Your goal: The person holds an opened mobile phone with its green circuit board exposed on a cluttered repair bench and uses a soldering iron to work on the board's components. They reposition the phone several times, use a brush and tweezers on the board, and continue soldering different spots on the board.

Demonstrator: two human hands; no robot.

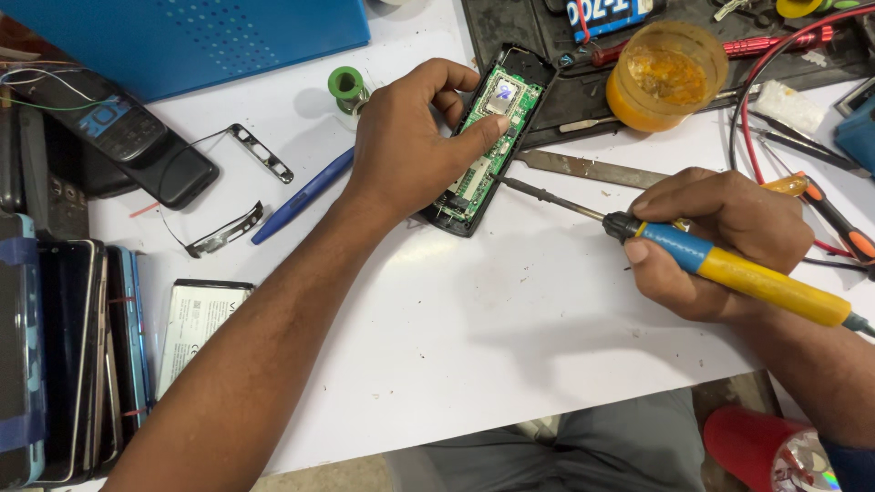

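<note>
Near the upper middle of the frame, the left hand (pixel 410 146) presses down on an opened phone (pixel 492 137) lying on the white worktop (pixel 474 310), its fingers (pixel 483 128) curled over the green circuit board and gripping the black case. At the right, the right hand (pixel 720 241) has its fingers closed around a soldering iron (pixel 729 269) with a blue and yellow handle, whose thin tip reaches the lower end of the board. An orange flux tub (pixel 665 73) stands just above, a blue pry tool (pixel 305 196) lies to the left.
</note>
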